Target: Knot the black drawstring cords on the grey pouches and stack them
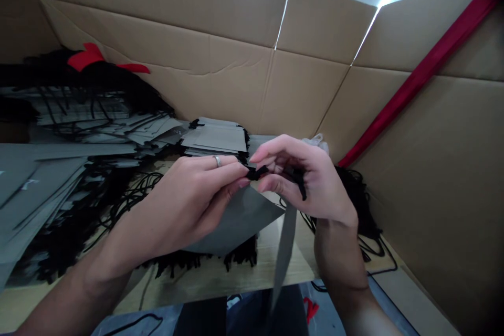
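Above the table, my left hand [197, 194], with a ring on one finger, pinches the end of a short black cord [258, 172] that looks knotted or looped. My right hand [311, 178] is curled round the same cord, and a dark tail of it crosses the palm. From below the right hand hangs a thin grey card-like panel [286, 252], seen nearly edge-on. Under my left hand lies a larger grey sheet [244, 220]; whether it joins the cord is hidden by my fingers.
A stack of grey pieces with black cords [216, 136] stands behind my hands. More grey sheets [51, 189] pile up at left, under a red strip [86, 58]. Black cords [354, 199] lie at right. Cardboard walls [220, 63] enclose the wooden table [291, 273]; a red band [425, 73] slants along one.
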The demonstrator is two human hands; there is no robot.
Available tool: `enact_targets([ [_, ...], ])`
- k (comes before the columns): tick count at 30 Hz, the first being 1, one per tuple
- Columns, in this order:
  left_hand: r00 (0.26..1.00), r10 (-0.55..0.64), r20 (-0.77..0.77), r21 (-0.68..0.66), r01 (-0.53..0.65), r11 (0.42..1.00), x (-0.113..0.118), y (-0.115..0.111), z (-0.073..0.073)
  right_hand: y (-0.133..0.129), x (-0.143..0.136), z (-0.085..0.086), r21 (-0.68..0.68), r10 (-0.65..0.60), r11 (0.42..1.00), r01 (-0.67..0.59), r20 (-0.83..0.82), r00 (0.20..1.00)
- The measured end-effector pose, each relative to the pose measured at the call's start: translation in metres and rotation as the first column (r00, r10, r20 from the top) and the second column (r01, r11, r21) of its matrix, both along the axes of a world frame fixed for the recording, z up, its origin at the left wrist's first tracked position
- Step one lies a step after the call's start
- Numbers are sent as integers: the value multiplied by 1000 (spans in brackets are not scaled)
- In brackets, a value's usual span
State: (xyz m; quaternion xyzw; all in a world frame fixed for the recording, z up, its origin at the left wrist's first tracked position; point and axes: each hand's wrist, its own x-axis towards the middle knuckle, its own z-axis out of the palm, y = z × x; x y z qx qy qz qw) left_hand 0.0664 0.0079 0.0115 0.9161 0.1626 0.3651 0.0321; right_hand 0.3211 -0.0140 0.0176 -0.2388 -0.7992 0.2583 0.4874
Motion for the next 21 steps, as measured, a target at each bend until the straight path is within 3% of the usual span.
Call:
enact_targets([
  [4,1000,-8,-12,1,8,1000,1,-3,4,7,-4,-7,130,11,992,-1,-78,997],
  [13,998,-57,29,-19,58,998,3,-3,2,6,-7,-12,294,-131,943,157,-106,986],
  [21,989,-148,30,-133,151,980,-1,-1,9,10,-4,-15,291,-126,944,153,-109,986],
])
